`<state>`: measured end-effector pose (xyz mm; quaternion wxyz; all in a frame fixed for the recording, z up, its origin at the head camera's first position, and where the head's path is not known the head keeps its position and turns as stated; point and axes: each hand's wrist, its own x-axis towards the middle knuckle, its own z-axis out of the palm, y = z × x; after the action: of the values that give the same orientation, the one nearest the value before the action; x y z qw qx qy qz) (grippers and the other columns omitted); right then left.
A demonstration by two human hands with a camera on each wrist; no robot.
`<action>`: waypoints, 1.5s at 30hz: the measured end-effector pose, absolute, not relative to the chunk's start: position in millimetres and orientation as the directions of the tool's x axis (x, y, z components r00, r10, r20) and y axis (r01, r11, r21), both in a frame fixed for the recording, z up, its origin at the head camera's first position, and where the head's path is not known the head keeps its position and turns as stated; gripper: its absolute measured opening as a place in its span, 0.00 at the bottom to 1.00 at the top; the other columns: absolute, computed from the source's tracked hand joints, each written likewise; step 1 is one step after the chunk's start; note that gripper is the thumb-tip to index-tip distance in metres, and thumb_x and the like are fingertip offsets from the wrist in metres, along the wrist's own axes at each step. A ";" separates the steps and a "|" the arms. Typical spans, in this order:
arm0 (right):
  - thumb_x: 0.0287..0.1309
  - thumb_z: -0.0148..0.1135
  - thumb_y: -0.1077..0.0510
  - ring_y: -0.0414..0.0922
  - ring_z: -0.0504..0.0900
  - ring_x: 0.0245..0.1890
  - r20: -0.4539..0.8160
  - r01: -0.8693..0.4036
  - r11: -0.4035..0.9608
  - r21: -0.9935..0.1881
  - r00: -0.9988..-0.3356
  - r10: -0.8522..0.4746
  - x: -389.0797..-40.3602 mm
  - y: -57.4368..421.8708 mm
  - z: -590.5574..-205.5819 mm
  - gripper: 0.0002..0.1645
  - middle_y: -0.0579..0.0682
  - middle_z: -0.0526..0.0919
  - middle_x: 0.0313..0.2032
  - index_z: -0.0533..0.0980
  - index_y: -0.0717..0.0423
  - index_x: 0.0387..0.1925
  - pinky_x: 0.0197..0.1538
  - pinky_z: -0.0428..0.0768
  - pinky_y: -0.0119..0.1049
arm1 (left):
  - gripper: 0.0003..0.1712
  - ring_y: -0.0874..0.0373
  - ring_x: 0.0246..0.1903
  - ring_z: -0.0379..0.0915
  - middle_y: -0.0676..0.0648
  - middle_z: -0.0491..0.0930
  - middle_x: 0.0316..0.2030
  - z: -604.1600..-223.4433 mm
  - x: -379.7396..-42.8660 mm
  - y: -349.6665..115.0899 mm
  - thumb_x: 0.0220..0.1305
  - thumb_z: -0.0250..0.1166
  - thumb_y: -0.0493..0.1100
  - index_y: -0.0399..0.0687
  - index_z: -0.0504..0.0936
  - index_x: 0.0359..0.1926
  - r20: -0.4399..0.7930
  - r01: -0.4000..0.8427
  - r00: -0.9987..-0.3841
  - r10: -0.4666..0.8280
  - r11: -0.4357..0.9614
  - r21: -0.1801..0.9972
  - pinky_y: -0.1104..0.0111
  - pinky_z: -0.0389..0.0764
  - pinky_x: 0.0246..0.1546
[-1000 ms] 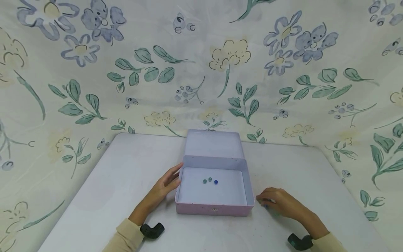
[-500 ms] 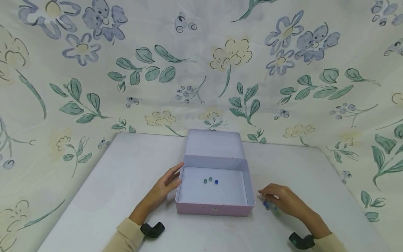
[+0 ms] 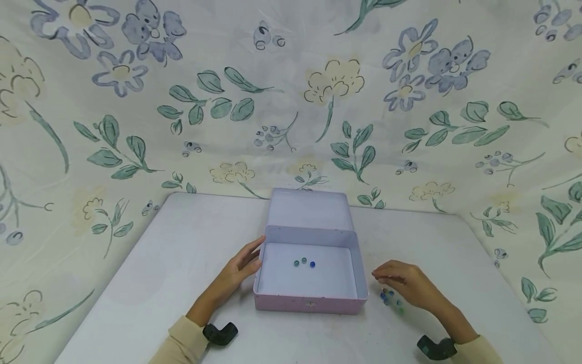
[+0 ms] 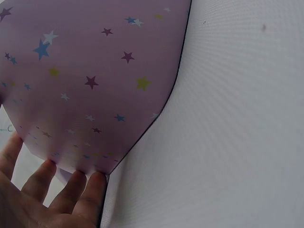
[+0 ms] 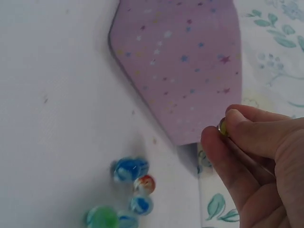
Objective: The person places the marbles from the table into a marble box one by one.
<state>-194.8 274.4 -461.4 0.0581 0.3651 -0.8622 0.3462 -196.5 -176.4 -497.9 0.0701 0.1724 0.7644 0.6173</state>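
An open tin box (image 3: 310,304), pink with stars outside and pale lilac inside, stands mid-table with its lid (image 3: 310,210) tipped back. Inside lie two greenish marbles (image 3: 296,263) and one blue marble (image 3: 312,264). My left hand (image 3: 236,268) rests its fingertips against the box's left wall, fingers fairly straight in the left wrist view. Right of the box, my right hand (image 3: 406,283) pinches a yellowish glass marble (image 5: 223,127) between thumb and finger, raised off the table. Below that hand, several loose marbles (image 5: 127,169), blue, green and one orange-red, lie in a cluster.
The white table (image 3: 182,242) reaches back to a floral cloth (image 3: 282,101) hung behind and at both sides. Dark curved wrist mounts (image 3: 220,333) sit on both wrists, near the beige sleeves.
My right hand has risen from the marble cluster with a marble pinched, leaving more of the loose marbles visible beneath. The left hand and the box stay in place.
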 end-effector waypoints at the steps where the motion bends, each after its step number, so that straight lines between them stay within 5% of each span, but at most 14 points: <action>1: 0.54 0.68 0.72 0.35 0.87 0.39 0.358 -0.671 0.486 -0.559 -0.725 -0.589 -195.4 273.5 -459.8 0.13 0.53 0.88 0.40 0.85 0.63 0.42 0.42 0.86 0.26 | 0.33 0.33 0.76 0.45 0.43 0.47 0.79 -497.5 -196.4 -176.4 0.76 0.51 0.42 0.57 0.54 0.78 0.105 0.176 -0.931 0.350 0.177 0.968 0.33 0.52 0.70; 21: 0.55 0.68 0.73 0.37 0.87 0.42 0.375 -0.686 0.455 -0.568 -0.708 -0.598 -209.8 242.8 -412.8 0.15 0.51 0.88 0.42 0.85 0.60 0.44 0.44 0.85 0.26 | 0.34 0.34 0.77 0.45 0.45 0.47 0.80 -494.3 -195.0 -176.6 0.76 0.52 0.42 0.59 0.54 0.78 0.103 0.171 -0.927 0.361 0.164 0.972 0.33 0.52 0.71; 45: 0.57 0.68 0.69 0.40 0.86 0.43 0.248 -0.783 0.365 -0.504 -0.536 -0.807 -245.5 169.2 -385.6 0.14 0.48 0.88 0.42 0.86 0.56 0.44 0.44 0.85 0.27 | 0.33 0.32 0.76 0.45 0.42 0.47 0.79 -499.2 -197.3 -178.1 0.76 0.52 0.43 0.57 0.54 0.78 0.113 0.174 -0.923 0.367 0.136 0.975 0.34 0.54 0.71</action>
<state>-245.5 169.2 -385.6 -0.0209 0.4813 -0.8258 0.2930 -197.3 -178.1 -499.2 0.0765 0.1802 0.7499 0.6320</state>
